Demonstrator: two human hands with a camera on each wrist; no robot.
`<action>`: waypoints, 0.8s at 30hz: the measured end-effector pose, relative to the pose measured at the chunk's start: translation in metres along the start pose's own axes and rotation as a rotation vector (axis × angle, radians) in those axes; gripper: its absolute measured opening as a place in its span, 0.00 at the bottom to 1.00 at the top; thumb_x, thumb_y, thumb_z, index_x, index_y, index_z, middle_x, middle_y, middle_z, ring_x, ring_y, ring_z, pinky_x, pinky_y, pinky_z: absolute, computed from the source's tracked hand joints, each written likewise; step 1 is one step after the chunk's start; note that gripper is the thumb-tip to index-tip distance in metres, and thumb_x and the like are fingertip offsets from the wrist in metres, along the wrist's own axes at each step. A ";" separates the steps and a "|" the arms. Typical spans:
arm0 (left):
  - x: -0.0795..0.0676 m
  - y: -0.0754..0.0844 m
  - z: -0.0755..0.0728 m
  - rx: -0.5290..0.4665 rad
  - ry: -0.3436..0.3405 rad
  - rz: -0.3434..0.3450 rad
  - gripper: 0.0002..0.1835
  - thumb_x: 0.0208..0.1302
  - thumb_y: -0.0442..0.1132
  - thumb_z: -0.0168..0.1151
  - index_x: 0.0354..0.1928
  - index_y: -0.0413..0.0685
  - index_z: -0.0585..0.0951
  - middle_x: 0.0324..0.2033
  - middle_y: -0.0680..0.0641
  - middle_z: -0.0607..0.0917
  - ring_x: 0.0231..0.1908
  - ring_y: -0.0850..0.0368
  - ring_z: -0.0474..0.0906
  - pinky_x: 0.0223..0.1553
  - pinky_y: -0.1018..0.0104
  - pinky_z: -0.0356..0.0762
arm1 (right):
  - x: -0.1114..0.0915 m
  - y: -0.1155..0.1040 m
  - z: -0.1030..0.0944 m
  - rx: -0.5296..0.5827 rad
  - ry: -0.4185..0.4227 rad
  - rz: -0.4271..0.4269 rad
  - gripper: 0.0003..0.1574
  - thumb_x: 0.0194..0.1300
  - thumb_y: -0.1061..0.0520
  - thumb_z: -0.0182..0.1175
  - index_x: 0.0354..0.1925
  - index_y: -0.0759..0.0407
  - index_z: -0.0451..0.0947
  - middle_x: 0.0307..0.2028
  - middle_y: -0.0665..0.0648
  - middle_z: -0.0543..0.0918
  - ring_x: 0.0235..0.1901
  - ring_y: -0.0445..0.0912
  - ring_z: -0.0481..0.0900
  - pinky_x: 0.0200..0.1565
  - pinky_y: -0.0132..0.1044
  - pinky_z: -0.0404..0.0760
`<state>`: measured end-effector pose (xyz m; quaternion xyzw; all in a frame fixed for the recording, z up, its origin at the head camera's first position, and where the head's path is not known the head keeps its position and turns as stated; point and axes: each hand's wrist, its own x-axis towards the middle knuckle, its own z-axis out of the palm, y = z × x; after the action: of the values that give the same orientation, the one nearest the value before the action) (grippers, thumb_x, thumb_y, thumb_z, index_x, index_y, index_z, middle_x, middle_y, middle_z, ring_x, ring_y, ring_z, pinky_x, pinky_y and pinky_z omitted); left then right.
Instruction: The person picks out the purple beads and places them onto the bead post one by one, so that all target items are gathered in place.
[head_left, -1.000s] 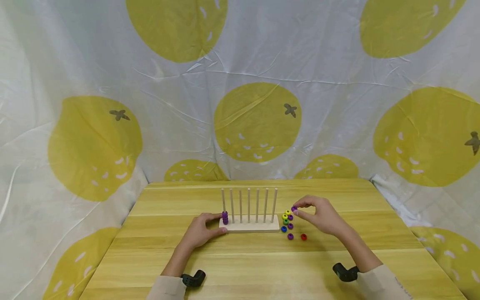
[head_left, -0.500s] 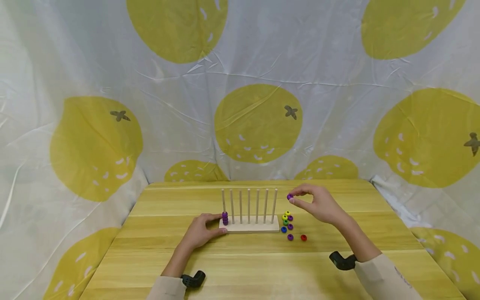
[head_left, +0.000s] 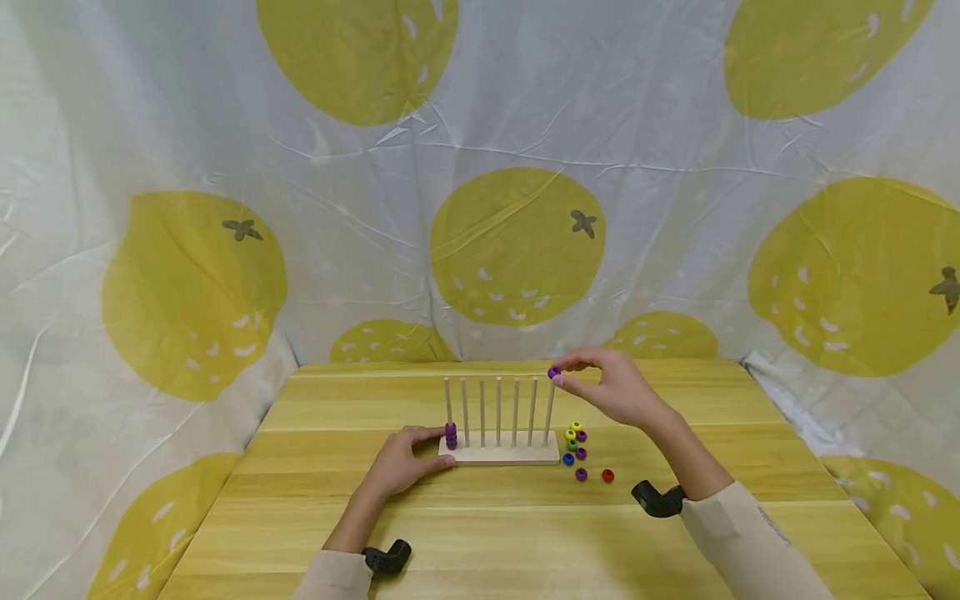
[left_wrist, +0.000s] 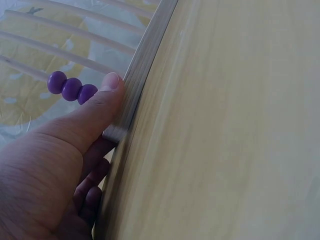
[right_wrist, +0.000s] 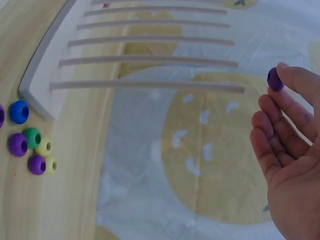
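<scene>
The right hand (head_left: 618,390) pinches a purple bead (head_left: 554,372) between thumb and fingertip, just off the tip of the rightmost peg (right_wrist: 150,86). The bead looks light, hard and smooth, so it could slip or roll; opposite sides of its round wall, clear of the hole, seem the best hold. The left hand (head_left: 399,461) grips the left end of the peg rack (head_left: 498,454), thumb at the near edge. The rack appears to be stiff wood, probably light enough to shift; the base is the place to steady it, not the thin pegs.

Counted: one rack, seven pegs, at least three stacked beads (left_wrist: 72,89), all purple, on the leftmost peg; the thumb may hide more. Right of the rack, eight loose beads lie on the table (head_left: 480,533): three purple (head_left: 581,474), two yellow (head_left: 576,427), one green (head_left: 572,445), one blue (head_left: 568,459), one red (head_left: 608,476).
</scene>
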<state>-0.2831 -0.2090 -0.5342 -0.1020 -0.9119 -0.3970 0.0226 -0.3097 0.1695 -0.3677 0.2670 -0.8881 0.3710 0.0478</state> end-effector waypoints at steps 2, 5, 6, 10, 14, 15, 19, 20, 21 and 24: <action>0.000 0.000 0.000 0.001 -0.002 -0.001 0.31 0.53 0.60 0.79 0.60 0.61 0.86 0.58 0.50 0.87 0.64 0.45 0.78 0.68 0.44 0.73 | 0.005 -0.004 0.003 -0.003 -0.001 -0.015 0.14 0.71 0.41 0.66 0.51 0.39 0.87 0.51 0.44 0.87 0.54 0.49 0.83 0.57 0.56 0.81; -0.001 0.001 0.000 -0.005 -0.008 -0.003 0.32 0.53 0.60 0.79 0.60 0.61 0.86 0.59 0.49 0.86 0.65 0.44 0.77 0.68 0.43 0.72 | 0.011 -0.010 0.008 0.013 -0.011 -0.038 0.14 0.71 0.42 0.66 0.52 0.41 0.86 0.51 0.45 0.87 0.53 0.49 0.83 0.57 0.56 0.81; -0.001 0.001 0.000 -0.007 -0.011 -0.006 0.32 0.53 0.61 0.79 0.60 0.61 0.86 0.59 0.49 0.86 0.65 0.43 0.77 0.69 0.42 0.72 | 0.013 -0.012 0.010 0.016 -0.016 -0.045 0.15 0.71 0.42 0.66 0.52 0.41 0.86 0.51 0.45 0.86 0.53 0.49 0.82 0.58 0.56 0.81; 0.000 0.000 0.001 -0.009 -0.011 -0.002 0.32 0.54 0.61 0.78 0.60 0.61 0.86 0.59 0.50 0.86 0.65 0.43 0.77 0.69 0.42 0.72 | 0.020 -0.021 0.016 0.035 -0.029 -0.046 0.15 0.71 0.42 0.66 0.52 0.41 0.86 0.50 0.45 0.86 0.53 0.48 0.81 0.58 0.54 0.81; 0.000 -0.002 0.001 -0.011 -0.009 0.004 0.32 0.53 0.61 0.78 0.60 0.61 0.86 0.58 0.51 0.87 0.64 0.44 0.78 0.68 0.43 0.72 | 0.027 -0.029 0.023 0.042 -0.042 -0.046 0.15 0.71 0.42 0.66 0.52 0.42 0.87 0.51 0.46 0.86 0.54 0.48 0.81 0.58 0.54 0.81; 0.000 -0.003 0.002 -0.009 -0.009 0.005 0.32 0.53 0.62 0.78 0.60 0.61 0.86 0.58 0.51 0.87 0.64 0.44 0.78 0.68 0.43 0.73 | 0.029 -0.031 0.026 0.044 -0.046 -0.049 0.15 0.71 0.43 0.66 0.52 0.43 0.87 0.51 0.46 0.86 0.54 0.48 0.81 0.59 0.54 0.81; 0.000 -0.003 0.002 -0.008 -0.014 0.002 0.32 0.53 0.62 0.78 0.60 0.62 0.86 0.58 0.51 0.87 0.65 0.44 0.78 0.69 0.43 0.72 | 0.038 -0.037 0.037 0.036 -0.060 -0.078 0.14 0.71 0.43 0.66 0.51 0.42 0.87 0.49 0.45 0.87 0.53 0.47 0.82 0.58 0.52 0.81; 0.000 -0.003 0.002 -0.008 -0.016 0.000 0.32 0.53 0.62 0.78 0.60 0.62 0.86 0.58 0.51 0.87 0.65 0.44 0.78 0.69 0.43 0.72 | 0.041 -0.038 0.040 0.040 -0.065 -0.087 0.13 0.71 0.43 0.66 0.51 0.42 0.87 0.49 0.44 0.87 0.53 0.47 0.83 0.58 0.51 0.82; -0.001 -0.003 0.002 -0.009 -0.017 0.002 0.32 0.53 0.61 0.78 0.60 0.62 0.86 0.58 0.51 0.87 0.65 0.44 0.78 0.69 0.42 0.72 | 0.043 -0.039 0.043 0.047 -0.072 -0.098 0.12 0.71 0.44 0.66 0.50 0.42 0.88 0.48 0.44 0.87 0.53 0.47 0.83 0.57 0.51 0.82; 0.000 -0.002 0.001 -0.012 -0.011 0.002 0.32 0.53 0.61 0.78 0.60 0.62 0.86 0.58 0.51 0.87 0.64 0.44 0.78 0.69 0.42 0.71 | 0.051 -0.042 0.053 0.071 -0.091 -0.130 0.11 0.72 0.45 0.66 0.49 0.44 0.88 0.47 0.45 0.87 0.53 0.50 0.83 0.58 0.50 0.82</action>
<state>-0.2830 -0.2095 -0.5363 -0.1051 -0.9095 -0.4019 0.0175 -0.3255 0.0860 -0.3648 0.3423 -0.8565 0.3856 0.0218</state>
